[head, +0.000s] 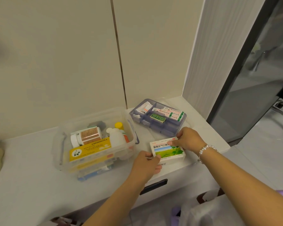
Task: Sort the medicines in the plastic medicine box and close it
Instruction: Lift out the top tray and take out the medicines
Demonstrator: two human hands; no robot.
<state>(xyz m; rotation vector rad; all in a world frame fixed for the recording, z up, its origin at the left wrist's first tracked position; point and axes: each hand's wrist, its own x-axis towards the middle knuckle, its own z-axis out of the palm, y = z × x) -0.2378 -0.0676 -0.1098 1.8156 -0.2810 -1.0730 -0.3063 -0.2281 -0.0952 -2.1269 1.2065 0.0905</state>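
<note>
both hands, left hand (145,163) and right hand (189,140), grip a green-and-white medicine carton (167,151) printed "藿香正气口服".

A single head-worn wide-angle camera looks forward and steeply down from above the white counter (31,160), close enough that both forearms enter from the lower edge. The clear medicine box (95,142) sits centre-left, cream wall panels fill the upper frame, and a dark glass door bends along the right.
</note>
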